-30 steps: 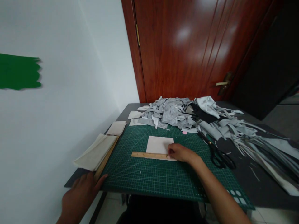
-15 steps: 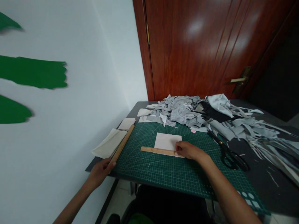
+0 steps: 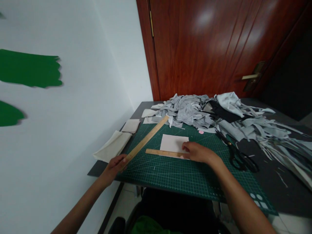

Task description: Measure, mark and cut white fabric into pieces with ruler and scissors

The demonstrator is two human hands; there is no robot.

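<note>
Long ruler [image 3: 146, 140] is gripped at its near end by the left hand [image 3: 114, 165], angled away rightward; short ruler [image 3: 163, 152] is pinched by the right hand [image 3: 197, 152].

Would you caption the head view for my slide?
Left hand holds long ruler; right hand pins short ruler on white square.

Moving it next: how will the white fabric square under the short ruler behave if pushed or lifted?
The white fabric square lies flat and thin, so probably floppy and very light. The right hand presses the short ruler across its near edge, hinting it would slide easily on the cutting mat.
</note>
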